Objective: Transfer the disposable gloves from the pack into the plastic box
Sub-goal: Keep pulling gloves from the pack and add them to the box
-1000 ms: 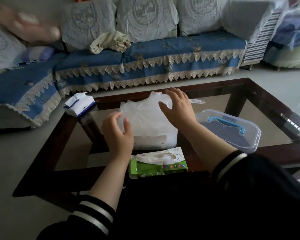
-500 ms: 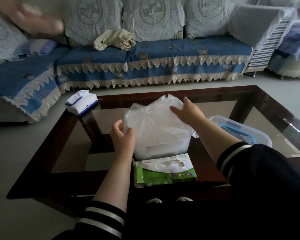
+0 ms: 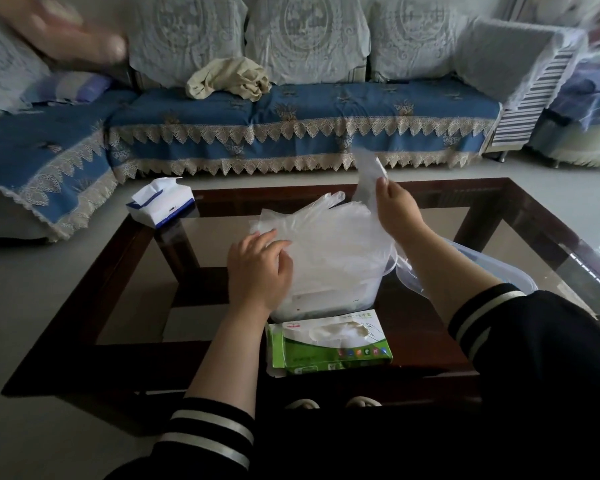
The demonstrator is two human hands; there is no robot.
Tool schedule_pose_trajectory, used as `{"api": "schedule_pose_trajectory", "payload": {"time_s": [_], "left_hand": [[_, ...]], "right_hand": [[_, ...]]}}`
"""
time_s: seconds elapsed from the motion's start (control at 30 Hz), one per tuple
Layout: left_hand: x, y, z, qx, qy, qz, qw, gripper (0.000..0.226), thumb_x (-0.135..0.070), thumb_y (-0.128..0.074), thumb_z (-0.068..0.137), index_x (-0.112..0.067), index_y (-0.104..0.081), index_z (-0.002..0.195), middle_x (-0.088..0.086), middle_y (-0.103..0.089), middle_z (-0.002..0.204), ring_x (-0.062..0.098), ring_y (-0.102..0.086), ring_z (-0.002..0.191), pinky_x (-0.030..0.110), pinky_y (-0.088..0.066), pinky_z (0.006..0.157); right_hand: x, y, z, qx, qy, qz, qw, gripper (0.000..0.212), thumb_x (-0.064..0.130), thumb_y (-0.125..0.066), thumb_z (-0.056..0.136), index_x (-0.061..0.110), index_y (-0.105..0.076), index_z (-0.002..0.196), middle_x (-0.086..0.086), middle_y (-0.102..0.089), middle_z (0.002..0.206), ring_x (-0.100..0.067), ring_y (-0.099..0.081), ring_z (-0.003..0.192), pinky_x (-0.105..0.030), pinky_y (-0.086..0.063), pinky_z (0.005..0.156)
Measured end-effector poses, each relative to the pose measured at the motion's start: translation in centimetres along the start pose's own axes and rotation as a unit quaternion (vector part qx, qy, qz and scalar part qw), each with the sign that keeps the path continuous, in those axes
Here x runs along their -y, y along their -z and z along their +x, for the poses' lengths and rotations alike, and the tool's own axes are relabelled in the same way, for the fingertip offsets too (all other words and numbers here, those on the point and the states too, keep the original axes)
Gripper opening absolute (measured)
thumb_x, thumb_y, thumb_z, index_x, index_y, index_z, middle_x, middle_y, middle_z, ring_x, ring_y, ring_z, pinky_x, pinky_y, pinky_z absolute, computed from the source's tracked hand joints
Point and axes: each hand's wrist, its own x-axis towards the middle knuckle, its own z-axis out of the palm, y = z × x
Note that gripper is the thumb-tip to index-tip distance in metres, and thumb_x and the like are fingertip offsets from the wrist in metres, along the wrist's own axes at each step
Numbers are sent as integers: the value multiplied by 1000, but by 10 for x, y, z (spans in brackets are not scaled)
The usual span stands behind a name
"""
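Gloves point(image 3: 329, 237) lay in a loose, puffy heap on top of the plastic box point(image 3: 326, 299), which stood on the glass table point(image 3: 520, 244) just behind the green pack point(image 3: 329, 344). Your left hand point(image 3: 258, 268) rested on the near side of the heap with the fingers relaxed, pressing it down. Your right hand point(image 3: 397, 211) pinched one thin glove edge and held it up above the pile. The risk, as I judged it, was the slippery film: if you pulled that edge higher, the light gloves could slide off over the box rim onto the table. The heap also rose above the walls, so the lid point(image 3: 499, 271), lying at the right, could trap stray glove fingers.
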Motion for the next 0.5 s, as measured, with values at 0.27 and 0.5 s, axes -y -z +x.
{"api": "schedule_pose_trajectory", "payload": {"time_s": [0.27, 0.5], "left_hand": [[-14, 0, -4, -18, -18, 83, 996, 23, -17, -56, 90, -12, -74, 103, 4, -71, 112, 24, -60, 110, 47, -33, 112], [-20, 16, -14, 137, 24, 73, 988, 48, -27, -35, 100, -18, -41, 147, 3, -32, 157, 19, -19, 147, 38, -4, 121]], "right_hand": [[38, -3, -26, 180, 373, -217, 884, 47, 45, -24, 101, 41, -21, 148, 8, -17, 159, -15, -16, 144, -41, -11, 116], [26, -23, -29, 302, 347, -334, 823, 47, 52, -17, 99, 50, -15, 146, 11, -21, 158, -17, -16, 146, -49, -12, 118]]}}
